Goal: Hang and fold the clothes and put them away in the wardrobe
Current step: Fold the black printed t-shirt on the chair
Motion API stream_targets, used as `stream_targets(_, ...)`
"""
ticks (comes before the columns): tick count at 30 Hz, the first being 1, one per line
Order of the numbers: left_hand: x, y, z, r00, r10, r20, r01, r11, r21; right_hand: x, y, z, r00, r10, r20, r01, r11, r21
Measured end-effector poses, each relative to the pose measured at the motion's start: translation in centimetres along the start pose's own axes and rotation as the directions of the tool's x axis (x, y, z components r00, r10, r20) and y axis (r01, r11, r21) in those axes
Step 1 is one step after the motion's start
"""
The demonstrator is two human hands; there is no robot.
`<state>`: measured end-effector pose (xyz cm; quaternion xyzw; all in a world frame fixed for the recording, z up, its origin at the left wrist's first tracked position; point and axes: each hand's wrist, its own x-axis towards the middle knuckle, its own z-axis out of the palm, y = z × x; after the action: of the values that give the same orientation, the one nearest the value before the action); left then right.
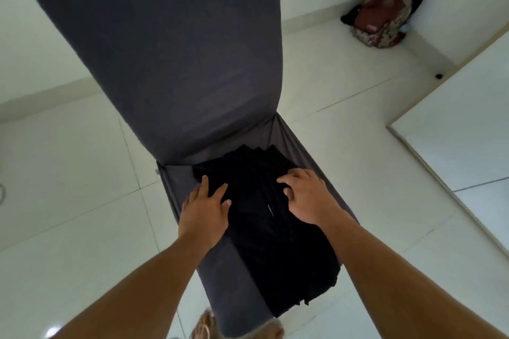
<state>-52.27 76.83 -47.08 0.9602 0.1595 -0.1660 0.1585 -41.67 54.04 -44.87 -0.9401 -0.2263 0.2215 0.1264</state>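
Note:
A folded black garment (272, 231) lies on the seat of a chair covered in dark grey fabric (176, 69). My left hand (205, 208) rests flat on the garment's left side with the fingers stretched out. My right hand (305, 194) lies on its upper right part, fingers slightly bent and pressing on the cloth. Several folded layers show at the garment's far edge, near the chair's back.
White floor tiles surround the chair. A red and patterned bag (385, 8) leans in the far right corner against the wall. A white panel or door edge (440, 173) runs along the right. A sandalled foot (203, 325) shows below the chair.

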Motion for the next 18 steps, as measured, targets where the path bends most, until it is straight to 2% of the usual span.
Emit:
stream_targets(2,0.6,0.3,-0.3,0.994,-0.1,-0.054,0.092,0.987,-0.13,2.0,0.2,-0.5,0.997,0.082,0.013,-0.083,0.975,0.206)
stream_targets(4,1.0,0.9,-0.3,0.976,-0.21,-0.064,0.18,0.932,-0.314,3.7,0.7,-0.6,0.987,0.154,-0.034,-0.141,0.96,0.242)
stream_targets(6,1.6,1.8,-0.5,0.932,-0.357,-0.066,0.287,0.836,-0.468,5.1,1.5,-0.5,0.975,0.223,-0.008,-0.214,0.947,0.239)
stream_targets(10,2.9,3.2,-1.4,0.772,-0.634,0.036,0.497,0.568,-0.656,6.8,1.9,-2.0,0.924,0.28,0.259,-0.376,0.785,0.492)
stream_targets(12,3.3,3.5,-1.8,0.687,-0.717,0.12,0.578,0.439,-0.688,7.8,2.3,-2.4,0.896,0.293,0.334,-0.436,0.724,0.534)
stream_targets(15,3.8,3.8,-1.5,0.617,-0.78,0.109,0.571,0.348,-0.744,9.1,3.0,-2.0,0.912,0.303,0.277,-0.409,0.717,0.565)
stream_targets(18,4.0,4.2,-1.7,0.584,-0.811,-0.04,0.502,0.399,-0.767,9.7,3.3,-1.2,0.952,0.28,0.125,-0.296,0.732,0.614)
